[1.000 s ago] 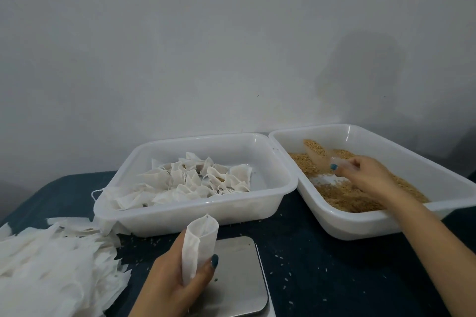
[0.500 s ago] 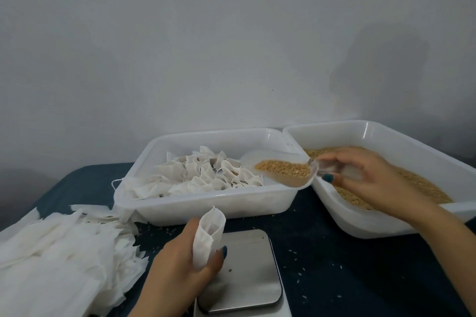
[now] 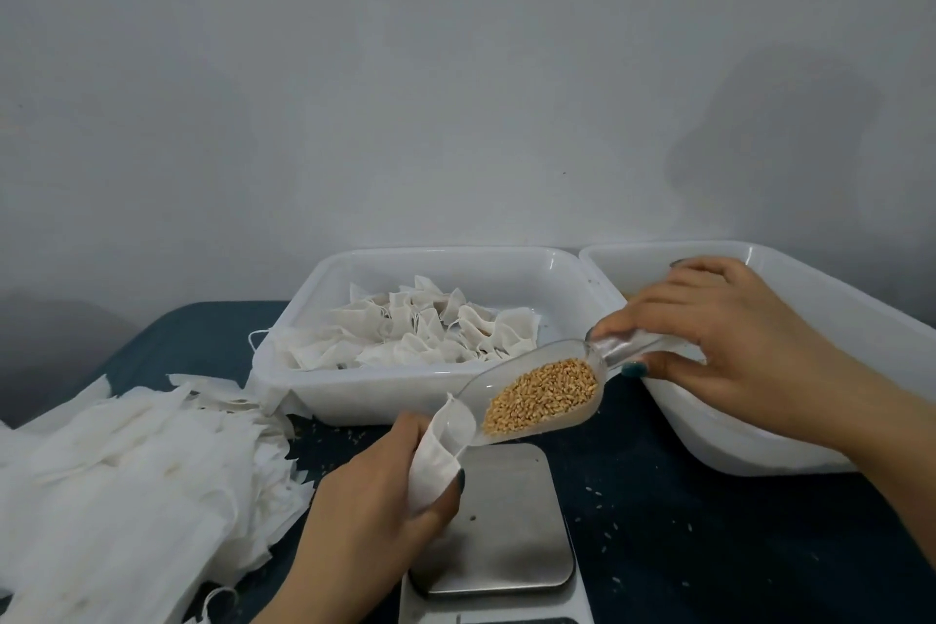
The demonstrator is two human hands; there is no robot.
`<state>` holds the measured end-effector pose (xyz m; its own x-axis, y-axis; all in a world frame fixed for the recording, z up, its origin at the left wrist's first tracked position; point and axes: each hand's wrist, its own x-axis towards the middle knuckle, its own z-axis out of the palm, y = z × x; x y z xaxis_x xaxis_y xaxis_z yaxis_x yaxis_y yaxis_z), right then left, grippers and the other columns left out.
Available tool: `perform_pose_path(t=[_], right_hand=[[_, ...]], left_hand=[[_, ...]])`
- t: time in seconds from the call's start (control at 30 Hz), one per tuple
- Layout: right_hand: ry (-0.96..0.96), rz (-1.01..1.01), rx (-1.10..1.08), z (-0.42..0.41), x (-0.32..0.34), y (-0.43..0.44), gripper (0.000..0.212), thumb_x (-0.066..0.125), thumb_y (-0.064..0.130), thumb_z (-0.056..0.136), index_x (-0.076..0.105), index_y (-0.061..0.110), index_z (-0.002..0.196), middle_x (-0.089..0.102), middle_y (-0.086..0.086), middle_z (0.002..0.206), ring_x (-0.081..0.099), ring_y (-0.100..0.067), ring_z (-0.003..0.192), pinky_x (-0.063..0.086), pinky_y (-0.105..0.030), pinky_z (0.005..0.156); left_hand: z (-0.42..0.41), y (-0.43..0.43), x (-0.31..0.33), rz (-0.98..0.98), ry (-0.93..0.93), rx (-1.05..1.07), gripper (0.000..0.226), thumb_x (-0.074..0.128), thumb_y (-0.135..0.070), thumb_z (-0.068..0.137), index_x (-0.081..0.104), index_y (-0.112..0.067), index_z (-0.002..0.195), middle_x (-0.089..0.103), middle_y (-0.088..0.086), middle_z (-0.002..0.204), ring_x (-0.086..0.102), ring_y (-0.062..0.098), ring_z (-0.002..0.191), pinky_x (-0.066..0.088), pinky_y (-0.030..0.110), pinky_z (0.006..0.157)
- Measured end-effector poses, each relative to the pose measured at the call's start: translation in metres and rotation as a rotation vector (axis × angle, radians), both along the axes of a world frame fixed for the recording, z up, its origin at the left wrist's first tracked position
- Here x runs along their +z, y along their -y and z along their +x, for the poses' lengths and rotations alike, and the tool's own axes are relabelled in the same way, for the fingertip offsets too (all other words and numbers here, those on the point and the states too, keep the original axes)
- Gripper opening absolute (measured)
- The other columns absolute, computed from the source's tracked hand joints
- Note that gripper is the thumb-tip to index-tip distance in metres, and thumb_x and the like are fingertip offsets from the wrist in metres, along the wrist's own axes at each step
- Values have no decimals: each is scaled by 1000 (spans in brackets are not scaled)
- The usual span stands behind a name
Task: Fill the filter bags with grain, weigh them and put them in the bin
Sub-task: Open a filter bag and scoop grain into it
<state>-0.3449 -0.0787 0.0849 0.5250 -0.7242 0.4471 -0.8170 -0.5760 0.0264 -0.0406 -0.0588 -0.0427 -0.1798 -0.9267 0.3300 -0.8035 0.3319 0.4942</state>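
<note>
My left hand grips an open white filter bag upright, just above the left edge of the steel scale. My right hand holds the handle of a clear plastic scoop loaded with golden grain. The scoop's tip touches the bag's mouth. Behind the scoop stands a white bin with several filled bags. The grain bin sits at the right, its grain mostly hidden by my right hand.
A heap of flat empty filter bags covers the dark blue tabletop at the left. Loose grains lie scattered on the cloth around the scale. A plain grey wall stands close behind the bins.
My right hand lifted the scoop full of grain out of the right bin and carried it left and down to the bag's mouth. My left hand kept holding the bag.
</note>
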Motion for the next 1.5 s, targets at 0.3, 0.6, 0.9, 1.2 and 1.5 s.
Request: perform_pose_path(t=[0.3,0.6,0.9,1.2,1.5], right_hand=[[-229,-149,41,15,19,-2,36,76,29,77,70,37,111,64,16,93,65,-16,92,32,-45,106],[-317,-177,140,27,38,-8,35,65,36,78,73,35,112,64,13,88,65,-17,86,35,-56,107],[-369,-277,154,27,48,-9,36,67,32,74,75,32,109,68,9,86,68,-23,82,38,-58,101],[-292,-323,124,17,38,-3,33,77,28,83,71,37,114,65,11,91,65,-22,87,35,-52,103],[38,65,37,-6,-12,-7,29,57,47,87,58,51,115,60,31,107,57,3,101,47,-45,91]], left_hand=[[-4,-2,5,-9,-54,-85,32,56,-55,76,34,-52,99,56,-34,97,55,-8,84,42,14,64],[-17,-7,5,91,-380,-252,31,67,-33,78,49,-33,104,66,-17,90,65,7,75,49,23,60],[-17,-10,6,77,-468,-315,29,70,-26,83,50,-31,103,64,-17,84,59,0,71,38,9,59],[-19,-11,8,61,-511,-327,25,65,-33,84,49,-27,102,63,-19,77,57,-2,65,37,9,59],[-14,-7,11,20,-585,-329,20,64,-47,83,49,-42,96,63,-18,74,55,-1,60,40,11,56]])
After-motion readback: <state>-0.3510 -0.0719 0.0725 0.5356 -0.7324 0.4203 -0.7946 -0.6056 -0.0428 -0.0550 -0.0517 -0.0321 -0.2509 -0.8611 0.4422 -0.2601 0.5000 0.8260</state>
